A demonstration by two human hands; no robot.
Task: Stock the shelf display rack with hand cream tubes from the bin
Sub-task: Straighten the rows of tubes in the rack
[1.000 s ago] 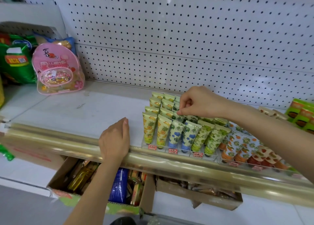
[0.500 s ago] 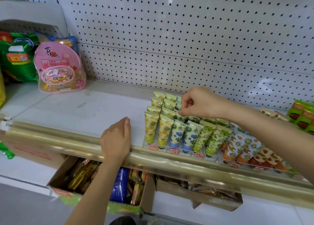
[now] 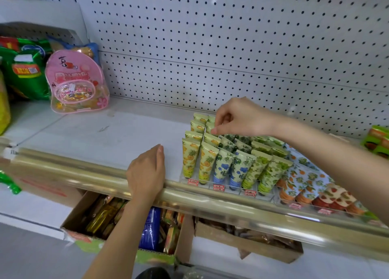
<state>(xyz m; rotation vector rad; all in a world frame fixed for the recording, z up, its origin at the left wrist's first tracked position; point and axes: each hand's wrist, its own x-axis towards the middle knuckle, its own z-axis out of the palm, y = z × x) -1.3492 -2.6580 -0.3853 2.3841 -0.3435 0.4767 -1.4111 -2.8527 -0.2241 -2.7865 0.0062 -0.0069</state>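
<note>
While the left hand [image 3: 145, 173] is laid over the gold front rail [image 3: 84, 169] of the shelf [image 3: 105, 135], fingers straight and pressed together with nothing held, the right hand [image 3: 242, 120] is stretched over the back rows of the clear display rack [image 3: 219, 187]. Its grip is drawn into a thumb-and-forefinger pinch on the top edge of one yellow hand cream tube [image 3: 209, 129], which is stood upright in the second column from the left, roughly three rows back, touching its neighbours. Six tubes can be counted across the front row: two yellow fruit ones [image 3: 189, 158], two blue-flower ones [image 3: 223, 165] and two green ones [image 3: 255, 167]. Four rows are made out in the leftmost column; further right the count is blocked by the hand. One second rack [image 3: 294, 206] of orange and red tubes is parked just beside, on the right. One pink bag [image 3: 76, 82] is leaned against the pegboard [image 3: 210, 47] well to the left. Two cardboard boxes [image 3: 71, 221] of packaged goods are seen on the level below.
</note>
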